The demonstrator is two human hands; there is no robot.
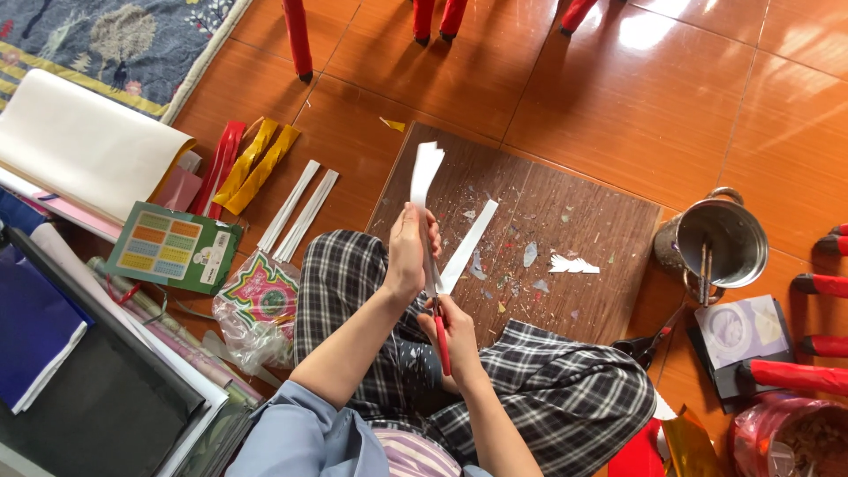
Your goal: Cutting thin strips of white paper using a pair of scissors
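Note:
My left hand (409, 247) holds a long folded strip of white paper (425, 173) upright over my lap. My right hand (456, 331) grips red-handled scissors (441, 340) whose blades meet the strip just below my left hand. A second white strip (470, 244) lies slanted on the dark wooden board (565, 212) in front of my knees, close to the scissors. Small paper scraps (572, 264) are scattered over the board. I sit cross-legged in plaid trousers.
A metal pot (717, 243) with sticks stands right of the board. On the left lie white strips (299, 212), yellow (256, 166) and red (221, 163) strips, a green booklet (172, 247), a paper roll (84, 146) and a bagged decoration (258, 305). Red chair legs (299, 40) stand behind.

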